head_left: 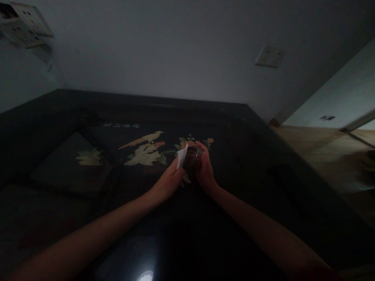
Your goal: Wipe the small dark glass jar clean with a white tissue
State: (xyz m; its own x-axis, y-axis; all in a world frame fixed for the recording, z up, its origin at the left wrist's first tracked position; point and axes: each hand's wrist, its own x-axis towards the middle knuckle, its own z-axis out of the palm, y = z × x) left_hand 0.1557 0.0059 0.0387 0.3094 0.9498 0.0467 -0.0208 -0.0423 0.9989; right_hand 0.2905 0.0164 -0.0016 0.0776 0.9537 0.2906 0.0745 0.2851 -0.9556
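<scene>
Near the middle of the view my two hands meet around a dark, glossy, rounded object (pixel 193 157), perhaps a clear glass; the dim light hides its exact kind. My right hand (pixel 206 167) is wrapped around its right side. At its left side, my left hand (pixel 172 175) is closed on a white tissue (pixel 182 156), which sticks up between the fingers and the object. Part of the left fingers shows below the tissue, against the object's lower side.
Beneath the hands is a glossy black piece of furniture (pixel 187 242) with an inlaid bird (pixel 143 139), flowers and characters. A pale wall with a socket plate (pixel 271 56) rises behind. More sockets (pixel 25 25) are at upper left. Wooden floor (pixel 310 142) shows at right.
</scene>
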